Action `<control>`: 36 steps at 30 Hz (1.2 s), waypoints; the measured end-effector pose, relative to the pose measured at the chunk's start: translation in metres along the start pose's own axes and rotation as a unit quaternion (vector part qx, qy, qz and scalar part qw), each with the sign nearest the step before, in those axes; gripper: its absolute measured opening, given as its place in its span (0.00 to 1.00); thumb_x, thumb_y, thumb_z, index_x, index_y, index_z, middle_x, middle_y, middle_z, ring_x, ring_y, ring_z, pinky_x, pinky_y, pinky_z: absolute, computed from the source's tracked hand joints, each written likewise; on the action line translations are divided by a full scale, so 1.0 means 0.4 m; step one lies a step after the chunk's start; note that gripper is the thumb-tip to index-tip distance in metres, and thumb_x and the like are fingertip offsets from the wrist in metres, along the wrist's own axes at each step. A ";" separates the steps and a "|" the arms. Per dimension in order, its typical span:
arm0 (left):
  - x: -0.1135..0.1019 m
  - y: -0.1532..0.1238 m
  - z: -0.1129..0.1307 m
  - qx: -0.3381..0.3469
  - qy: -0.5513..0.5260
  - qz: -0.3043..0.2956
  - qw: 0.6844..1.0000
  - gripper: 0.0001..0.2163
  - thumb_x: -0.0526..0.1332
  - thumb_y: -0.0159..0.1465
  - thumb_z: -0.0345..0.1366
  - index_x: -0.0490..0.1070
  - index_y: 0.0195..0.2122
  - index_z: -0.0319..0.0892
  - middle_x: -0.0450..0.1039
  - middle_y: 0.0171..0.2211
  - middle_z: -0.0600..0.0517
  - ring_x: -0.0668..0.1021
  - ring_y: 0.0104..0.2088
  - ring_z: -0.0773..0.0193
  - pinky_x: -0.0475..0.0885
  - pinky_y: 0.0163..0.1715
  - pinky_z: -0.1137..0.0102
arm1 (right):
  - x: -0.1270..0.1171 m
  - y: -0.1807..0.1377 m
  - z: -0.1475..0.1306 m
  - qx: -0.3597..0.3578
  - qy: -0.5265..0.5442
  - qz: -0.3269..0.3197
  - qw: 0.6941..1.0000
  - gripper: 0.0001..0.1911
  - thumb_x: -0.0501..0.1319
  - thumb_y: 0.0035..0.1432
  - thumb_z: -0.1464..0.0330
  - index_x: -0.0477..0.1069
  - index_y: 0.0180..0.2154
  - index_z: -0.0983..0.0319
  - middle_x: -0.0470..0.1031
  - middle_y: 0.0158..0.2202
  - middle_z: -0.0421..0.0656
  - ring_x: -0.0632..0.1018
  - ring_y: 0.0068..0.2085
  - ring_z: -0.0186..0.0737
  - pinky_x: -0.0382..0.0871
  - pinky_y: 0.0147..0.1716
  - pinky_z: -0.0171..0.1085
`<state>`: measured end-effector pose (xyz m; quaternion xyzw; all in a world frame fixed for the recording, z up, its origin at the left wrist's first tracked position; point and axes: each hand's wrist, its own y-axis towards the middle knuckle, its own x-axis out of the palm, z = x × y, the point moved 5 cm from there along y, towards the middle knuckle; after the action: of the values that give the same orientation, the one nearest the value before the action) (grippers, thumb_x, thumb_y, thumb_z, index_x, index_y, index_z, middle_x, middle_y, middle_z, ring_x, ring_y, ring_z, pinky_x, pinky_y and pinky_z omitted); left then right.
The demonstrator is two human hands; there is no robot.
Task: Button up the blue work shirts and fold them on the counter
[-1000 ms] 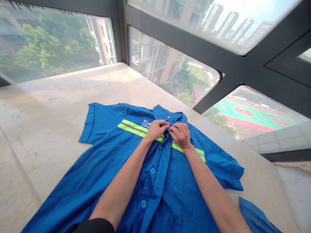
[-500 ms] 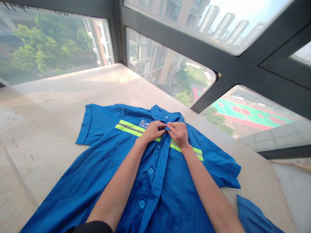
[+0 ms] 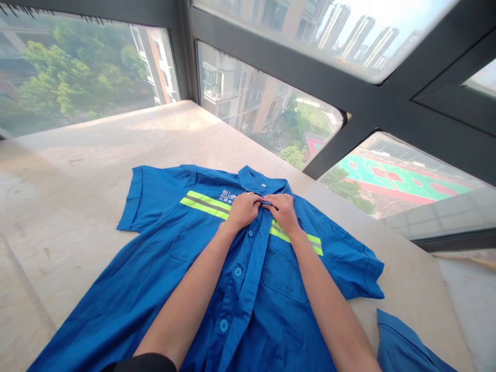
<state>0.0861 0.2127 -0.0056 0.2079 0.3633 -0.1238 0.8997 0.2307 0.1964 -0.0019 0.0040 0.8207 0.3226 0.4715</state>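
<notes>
A blue short-sleeved work shirt lies front side up, its collar pointing away from me. A yellow-green reflective band crosses its chest. Just below the collar, my left hand pinches the front edge of the shirt. Close against it, my right hand pinches the same spot of the placket from the other side. Whether a button is between the fingers is hidden. Lower down, the front hangs apart, showing a light blue button and another button unfastened on the left panel.
The shirt rests on a pale stone ledge with dark-framed windows along its far sides. Another piece of blue cloth lies at the lower right.
Both hands stay at the same place below the collar; the fingers have shifted slightly and draw closer together on the cloth. The view has moved a little.
</notes>
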 end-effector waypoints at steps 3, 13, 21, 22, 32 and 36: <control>0.002 -0.001 0.003 0.000 0.023 -0.001 1.000 0.13 0.55 0.66 0.30 0.79 0.43 0.43 0.80 0.43 0.49 0.79 0.45 0.59 0.71 0.49 0.66 | 0.005 0.002 0.014 0.035 0.041 -0.028 0.998 0.07 0.61 0.65 0.65 0.79 0.41 0.54 0.82 0.44 0.41 0.79 0.46 0.44 0.61 0.49 0.47; 0.009 -0.003 0.004 -0.001 0.061 0.001 0.998 0.12 0.54 0.67 0.31 0.78 0.43 0.43 0.80 0.43 0.49 0.79 0.45 0.59 0.71 0.49 0.66 | 0.008 0.000 0.027 0.050 0.085 -0.072 0.992 0.09 0.61 0.64 0.67 0.78 0.44 0.52 0.80 0.47 0.40 0.77 0.50 0.45 0.60 0.53 0.49; -0.003 -0.005 0.002 0.023 -0.001 0.015 1.000 0.12 0.57 0.63 0.29 0.79 0.42 0.42 0.81 0.41 0.49 0.79 0.42 0.60 0.72 0.46 0.67 | 0.000 -0.005 0.006 0.024 0.043 -0.044 0.998 0.10 0.59 0.63 0.72 0.78 0.42 0.56 0.81 0.45 0.41 0.76 0.48 0.45 0.61 0.51 0.48; -0.004 -0.006 0.001 0.029 -0.011 0.015 0.999 0.12 0.58 0.61 0.29 0.80 0.42 0.42 0.81 0.40 0.49 0.79 0.41 0.60 0.72 0.45 0.67 | -0.003 -0.006 0.002 0.017 0.039 -0.038 0.998 0.10 0.59 0.63 0.72 0.78 0.42 0.56 0.81 0.45 0.42 0.76 0.48 0.45 0.62 0.51 0.48; 0.000 -0.006 -0.021 0.019 -0.057 0.014 0.998 0.09 0.61 0.62 0.33 0.81 0.41 0.44 0.81 0.38 0.50 0.79 0.40 0.60 0.72 0.45 0.67 | -0.029 -0.005 -0.010 0.008 0.040 0.004 0.999 0.08 0.59 0.64 0.69 0.78 0.41 0.56 0.81 0.45 0.43 0.76 0.48 0.45 0.64 0.51 0.47; 0.000 -0.004 -0.022 0.010 -0.049 0.003 0.999 0.10 0.61 0.63 0.32 0.80 0.41 0.45 0.81 0.39 0.50 0.79 0.41 0.60 0.72 0.46 0.67 | -0.016 -0.007 -0.002 0.016 0.035 -0.024 0.999 0.10 0.58 0.64 0.69 0.78 0.42 0.55 0.79 0.48 0.43 0.75 0.50 0.46 0.64 0.52 0.48</control>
<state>0.0804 0.2155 -0.0118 0.2115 0.3166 -0.1345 0.9149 0.2344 0.1917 0.0021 -0.0194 0.8419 0.2980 0.4495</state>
